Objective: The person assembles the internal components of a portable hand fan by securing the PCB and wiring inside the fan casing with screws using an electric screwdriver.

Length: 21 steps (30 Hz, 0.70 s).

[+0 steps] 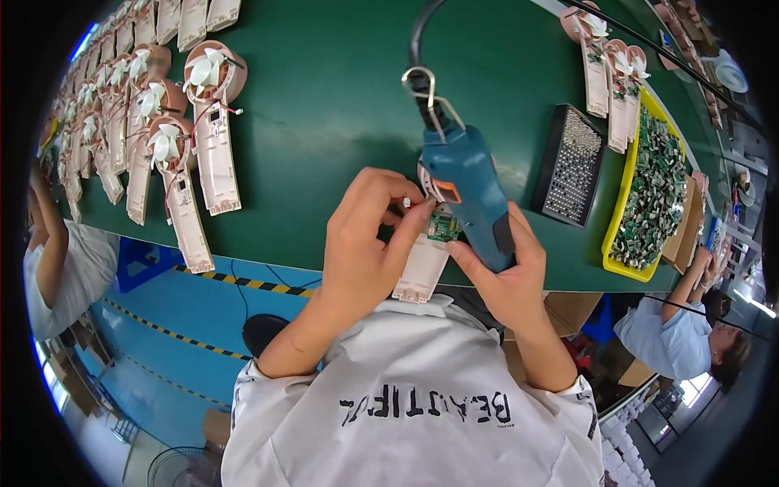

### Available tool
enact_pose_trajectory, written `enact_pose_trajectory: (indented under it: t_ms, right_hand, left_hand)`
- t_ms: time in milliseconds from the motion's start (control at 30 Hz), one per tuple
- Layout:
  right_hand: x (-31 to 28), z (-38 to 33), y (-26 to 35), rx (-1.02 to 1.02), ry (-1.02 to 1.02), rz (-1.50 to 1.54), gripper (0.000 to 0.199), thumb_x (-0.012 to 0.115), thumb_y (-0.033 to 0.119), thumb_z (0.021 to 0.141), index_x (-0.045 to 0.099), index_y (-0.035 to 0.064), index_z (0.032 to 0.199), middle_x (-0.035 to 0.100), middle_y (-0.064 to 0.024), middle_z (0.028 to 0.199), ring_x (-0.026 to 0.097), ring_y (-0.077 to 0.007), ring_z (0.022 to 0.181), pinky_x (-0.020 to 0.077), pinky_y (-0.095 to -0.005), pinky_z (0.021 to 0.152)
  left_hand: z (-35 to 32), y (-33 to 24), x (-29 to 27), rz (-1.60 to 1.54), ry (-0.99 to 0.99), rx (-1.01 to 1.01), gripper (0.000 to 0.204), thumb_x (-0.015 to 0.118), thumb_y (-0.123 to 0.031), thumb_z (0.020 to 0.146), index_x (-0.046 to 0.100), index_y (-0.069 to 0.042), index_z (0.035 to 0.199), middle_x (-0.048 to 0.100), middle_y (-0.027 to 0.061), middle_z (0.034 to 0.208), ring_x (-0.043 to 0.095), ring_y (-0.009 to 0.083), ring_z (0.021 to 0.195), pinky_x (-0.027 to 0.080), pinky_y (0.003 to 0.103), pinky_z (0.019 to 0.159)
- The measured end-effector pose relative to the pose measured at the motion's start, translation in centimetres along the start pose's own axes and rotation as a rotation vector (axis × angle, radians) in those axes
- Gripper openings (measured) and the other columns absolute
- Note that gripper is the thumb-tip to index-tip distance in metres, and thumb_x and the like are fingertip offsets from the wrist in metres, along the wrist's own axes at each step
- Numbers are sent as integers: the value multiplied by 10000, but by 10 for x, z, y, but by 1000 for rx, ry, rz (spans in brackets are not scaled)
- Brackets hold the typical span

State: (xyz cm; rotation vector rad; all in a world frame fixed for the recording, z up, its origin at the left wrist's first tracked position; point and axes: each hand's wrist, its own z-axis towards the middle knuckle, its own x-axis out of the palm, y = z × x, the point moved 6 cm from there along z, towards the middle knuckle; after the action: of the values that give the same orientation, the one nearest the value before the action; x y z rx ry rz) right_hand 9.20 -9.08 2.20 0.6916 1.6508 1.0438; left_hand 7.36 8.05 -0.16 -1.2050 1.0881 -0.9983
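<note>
— What do the hands have?
— The right hand (507, 272) is closed round a blue electric screwdriver (465, 183); the left hand (365, 243) pinches a small white screw (406, 201) between thumb and forefinger.
— And the fan (423, 264)?
— A pink fan body with a green circuit board (443, 226), lying between both hands at the green table (341, 105) edge; the screwdriver stands over it.

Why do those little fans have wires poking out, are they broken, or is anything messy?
Nothing looks broken or spilled. The pink fan halves lie open in a row on the green table, with wires showing. The left hand pinches a small white part over one open fan; the right hand grips a blue electric screwdriver.
</note>
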Motion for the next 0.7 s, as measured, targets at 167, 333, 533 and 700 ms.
enact_pose_trajectory:
  t_ms: [167, 333, 533, 700]
  right_hand:
    - [3, 0, -4, 42, -49, 20, 343, 796, 65, 778, 643, -29, 1069, 611, -92, 960, 609, -177, 831, 487, -285, 738]
    - [-1, -2, -6, 208, -271, 122, 317, 803, 92, 790, 627, -8, 1034, 653, -54, 857, 591, -114, 779, 485, -269, 717]
    - [3, -3, -3, 261, -188, 61, 391, 814, 117, 774, 607, -44, 1064, 655, -61, 899, 593, -138, 805, 500, -294, 741]
    - [9, -3, -27, 374, -215, 197, 253, 764, 20, 764, 591, -5, 947, 579, -4, 818, 532, -92, 737, 456, -256, 675]
  left_hand:
    - [5, 2, 0, 27, 26, 14, 141, 690, 51, 837, 591, 32, 937, 592, 120, 944, 629, 205, 776, 554, 283, 627]
    - [14, 6, -3, -14, 50, -18, 142, 682, 58, 836, 610, 23, 953, 606, 125, 975, 643, 213, 809, 560, 287, 643]
    - [3, -22, -7, 151, 106, -68, 203, 661, 57, 748, 600, -39, 917, 581, 117, 895, 592, 245, 700, 495, 327, 595]
    - [-4, 0, 6, 86, 115, -103, 161, 668, -10, 862, 590, -32, 1001, 610, 99, 907, 651, 190, 704, 542, 293, 615]
